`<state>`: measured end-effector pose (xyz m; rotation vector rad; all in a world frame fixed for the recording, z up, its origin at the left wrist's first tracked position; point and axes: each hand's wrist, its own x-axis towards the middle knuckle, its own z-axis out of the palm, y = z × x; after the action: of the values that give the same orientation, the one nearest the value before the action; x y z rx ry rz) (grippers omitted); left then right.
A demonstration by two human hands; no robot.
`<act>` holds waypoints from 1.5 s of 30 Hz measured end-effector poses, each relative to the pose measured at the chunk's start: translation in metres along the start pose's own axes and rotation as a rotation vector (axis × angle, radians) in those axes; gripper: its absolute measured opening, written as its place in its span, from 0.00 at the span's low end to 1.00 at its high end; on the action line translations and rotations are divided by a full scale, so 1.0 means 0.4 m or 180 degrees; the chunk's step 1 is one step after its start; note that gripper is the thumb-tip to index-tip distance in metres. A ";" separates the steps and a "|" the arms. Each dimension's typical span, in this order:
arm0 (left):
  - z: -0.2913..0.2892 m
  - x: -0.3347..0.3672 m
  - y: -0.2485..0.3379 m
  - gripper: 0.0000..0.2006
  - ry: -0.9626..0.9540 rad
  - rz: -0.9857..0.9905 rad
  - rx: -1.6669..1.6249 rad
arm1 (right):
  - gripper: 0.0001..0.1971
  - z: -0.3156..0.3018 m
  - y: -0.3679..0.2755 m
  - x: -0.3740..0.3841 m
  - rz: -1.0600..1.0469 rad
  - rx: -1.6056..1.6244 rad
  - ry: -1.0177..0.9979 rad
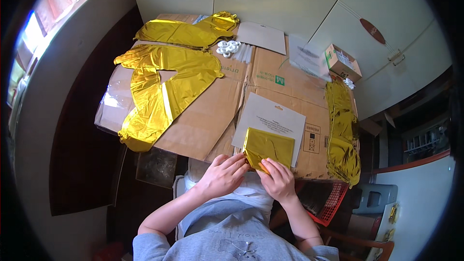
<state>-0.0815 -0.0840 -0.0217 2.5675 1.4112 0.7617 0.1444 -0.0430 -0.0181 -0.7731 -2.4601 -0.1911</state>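
Observation:
A gold foil balloon (pixel 276 147), folded into a flat rectangular packet, lies partly over a white printed card (pixel 256 115) near the front edge of the cardboard. My left hand (pixel 225 174) has its fingers together on the packet's near left corner, gripping the foil. My right hand (pixel 277 178) pinches its near edge, thumb and fingers drawn in on the foil. What lies beneath both sets of fingertips is hidden.
Flat gold foil balloons (pixel 186 70) are spread over the left of the cardboard (pixel 208 125). White ribbon rolls (pixel 227 48), clear straws (pixel 244 54) and a blank card (pixel 263 37) are behind. More gold foil (pixel 342 133) and a small box (pixel 342 63) line the right side.

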 end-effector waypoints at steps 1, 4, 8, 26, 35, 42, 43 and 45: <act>0.002 -0.001 -0.001 0.19 0.0030 -0.0003 -0.0034 | 0.06 -0.001 0.000 0.002 0.0032 -0.0019 -0.0013; 0.005 0.000 0.000 0.19 0.0112 -0.0017 -0.0096 | 0.07 -0.006 -0.008 0.012 0.0164 0.0122 0.0000; 0.010 -0.001 0.002 0.20 0.0186 -0.0032 -0.0112 | 0.06 0.008 -0.004 0.007 0.0160 0.0060 -0.0017; 0.015 0.010 0.003 0.26 0.0096 -0.0067 -0.0245 | 0.16 -0.010 -0.013 0.037 0.0393 0.0175 -0.0556; 0.016 0.007 0.000 0.25 0.0130 -0.0063 -0.0243 | 0.16 -0.009 -0.014 0.038 0.0380 0.0123 -0.0679; 0.011 0.024 0.000 0.23 0.0098 0.0071 -0.0007 | 0.16 -0.005 -0.008 0.038 0.0379 0.0232 -0.0529; 0.012 0.024 -0.001 0.23 0.0076 0.0083 0.0009 | 0.16 -0.004 -0.008 0.037 0.0382 0.0255 -0.0487; 0.013 0.025 -0.002 0.23 0.0033 0.0108 0.0044 | 0.16 -0.004 -0.007 0.036 0.0370 0.0289 -0.0426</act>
<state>-0.0752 -0.0745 -0.0227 2.6079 1.3839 0.7742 0.1336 -0.0388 -0.0087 -0.9126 -2.5193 0.0161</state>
